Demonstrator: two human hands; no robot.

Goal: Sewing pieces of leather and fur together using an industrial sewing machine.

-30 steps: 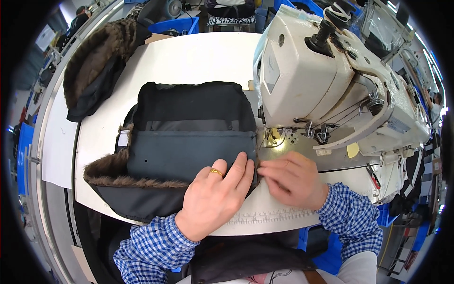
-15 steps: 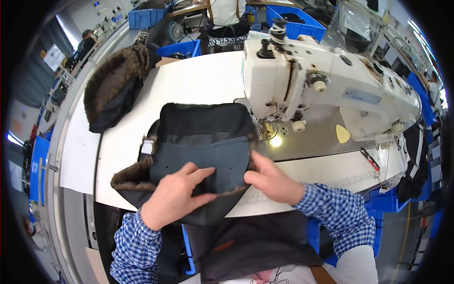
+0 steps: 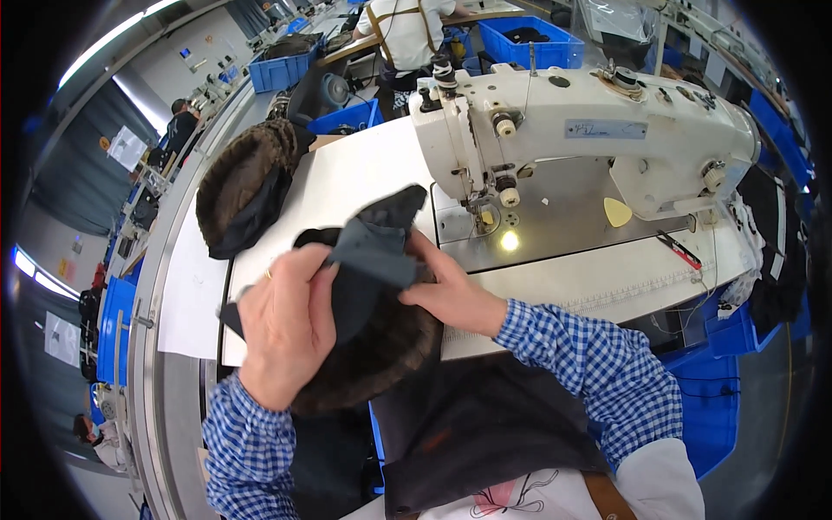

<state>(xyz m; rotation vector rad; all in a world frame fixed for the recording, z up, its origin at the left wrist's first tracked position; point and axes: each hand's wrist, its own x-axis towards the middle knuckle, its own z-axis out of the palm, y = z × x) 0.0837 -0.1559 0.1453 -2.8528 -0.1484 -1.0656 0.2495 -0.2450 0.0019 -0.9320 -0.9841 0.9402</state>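
A black fur-lined hat (image 3: 373, 368) is held up in front of me, tilted and folded, its brown fur side turned down toward me. My left hand (image 3: 286, 325) pinches its dark smooth cloth between thumb and fingers on the left. On the right, my right hand (image 3: 455, 290) grips the hat's edge, thumb in front, with the other fingers partly hidden behind the cloth. Loose dark cloth stands up between the two hands. Just beyond the hat is the white sewing machine (image 3: 555, 117), its lamp lighting the metal plate near the needle.
A second brown fur-lined hat (image 3: 247, 186) lies on the white table (image 3: 373, 156) at the far left. On the machine bed rests a yellow rounded piece (image 3: 617, 212), with a red-and-black cutter (image 3: 680, 250) right of it. Blue bins (image 3: 529, 43) and a person (image 3: 403, 35) are behind.
The hat, lying flat with its dark panel up, has been lifted and turned so its fur shows. My left hand has closed on the cloth. The view has shifted.
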